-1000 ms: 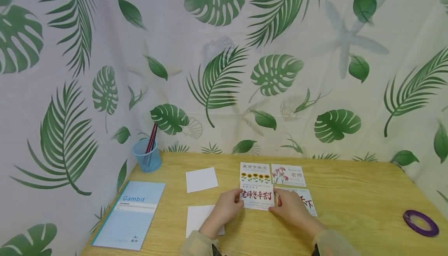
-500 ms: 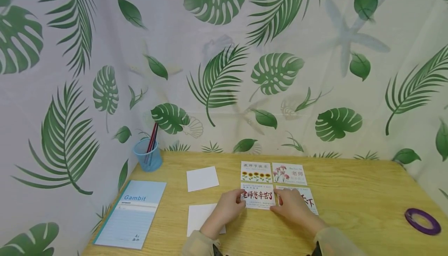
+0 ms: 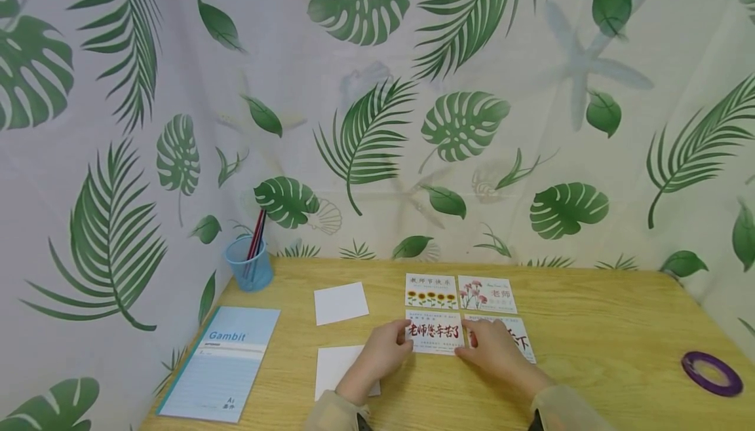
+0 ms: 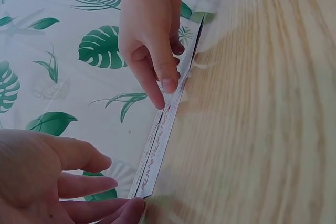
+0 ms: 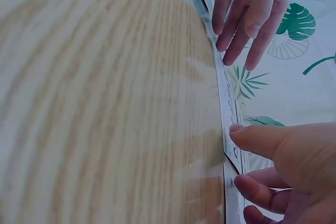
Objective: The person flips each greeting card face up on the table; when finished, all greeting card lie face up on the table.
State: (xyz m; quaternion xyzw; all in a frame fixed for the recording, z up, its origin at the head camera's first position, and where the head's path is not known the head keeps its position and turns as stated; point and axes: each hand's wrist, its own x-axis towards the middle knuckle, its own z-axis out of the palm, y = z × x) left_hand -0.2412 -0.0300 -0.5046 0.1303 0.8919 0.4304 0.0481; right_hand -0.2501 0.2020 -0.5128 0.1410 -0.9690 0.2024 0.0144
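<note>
A white card with red brush lettering (image 3: 434,331) lies flat on the table between the two hands in the head view. My left hand (image 3: 382,354) rests at its left edge, fingers relaxed, with fingertips right at the card's side. At the opposite edge, my right hand (image 3: 494,347) has its thumb at the lower right corner and its fingers over another red-lettered card (image 3: 522,341), partly covering it. Just behind lie a sunflower card (image 3: 430,291) and a pink-flower card (image 3: 486,295). Both wrist views show the cards edge-on, with loosely spread fingers beside them.
Two blank white cards lie left of the hands: a rear card (image 3: 341,303) and a front card (image 3: 336,362), partly behind the left wrist. Farther left are a blue notebook (image 3: 219,362) and a blue pen cup (image 3: 249,264). A purple tape roll (image 3: 712,373) lies far right.
The red-lettered card between the hands has shifted slightly right and toward me, and now a thin gap shows between it and the sunflower card. Both hands stay beside it.
</note>
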